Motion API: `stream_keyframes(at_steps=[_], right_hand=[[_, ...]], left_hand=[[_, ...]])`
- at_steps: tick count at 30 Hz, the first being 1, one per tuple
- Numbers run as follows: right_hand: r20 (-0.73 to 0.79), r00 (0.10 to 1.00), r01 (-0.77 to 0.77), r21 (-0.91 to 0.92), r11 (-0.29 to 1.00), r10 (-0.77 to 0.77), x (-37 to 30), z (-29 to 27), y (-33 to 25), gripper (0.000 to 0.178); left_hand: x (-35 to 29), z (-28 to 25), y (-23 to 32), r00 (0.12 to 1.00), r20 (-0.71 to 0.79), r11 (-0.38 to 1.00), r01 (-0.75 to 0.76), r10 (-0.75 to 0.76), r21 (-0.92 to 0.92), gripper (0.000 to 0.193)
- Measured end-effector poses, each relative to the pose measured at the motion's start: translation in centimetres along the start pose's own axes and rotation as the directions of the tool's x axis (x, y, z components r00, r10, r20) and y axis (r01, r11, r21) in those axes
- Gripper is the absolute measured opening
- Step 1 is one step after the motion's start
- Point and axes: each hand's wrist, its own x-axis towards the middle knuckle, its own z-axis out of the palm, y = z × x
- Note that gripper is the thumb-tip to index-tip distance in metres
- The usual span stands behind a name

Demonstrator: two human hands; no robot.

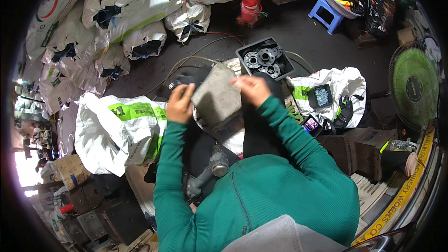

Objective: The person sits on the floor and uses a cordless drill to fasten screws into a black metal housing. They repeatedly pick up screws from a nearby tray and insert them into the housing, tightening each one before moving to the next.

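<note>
A grey, flat-topped block or board stands between my knees, its top worn and dusty. At its left edge is my left hand, fingers bent and apart, with nothing visible in them. My right hand is over the block's upper right corner, thumb and fingertips pinched together; what they hold, if anything, is too small to make out. In my lap lies a power drill, its front end pointing toward the block. Just beyond the block, a dark grey bin holds several black round parts with silvery rings.
At right, a small black tray of screws rests on a white sack, near a lit phone and a green fan. An open white sack stands left. Stuffed sacks, a red bucket and a blue stool are farther back.
</note>
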Motion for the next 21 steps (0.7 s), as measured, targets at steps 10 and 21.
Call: stream_keyframes(at_steps=[10,21], right_hand=[[-0.687,0.689,-0.529,-0.261,0.808,0.229,8.4,-22.1,14.6,0.051],[-0.672,0.638,-0.767,-0.510,0.390,0.377,13.2,-22.9,22.3,0.041]], left_hand=[[-6.5,15.5,2.3,0.831,0.556,0.947,-0.192,0.017,0.257,0.058],[-10.5,3.4,8.2,0.787,0.508,0.787,0.542,-0.351,-0.296,0.040]])
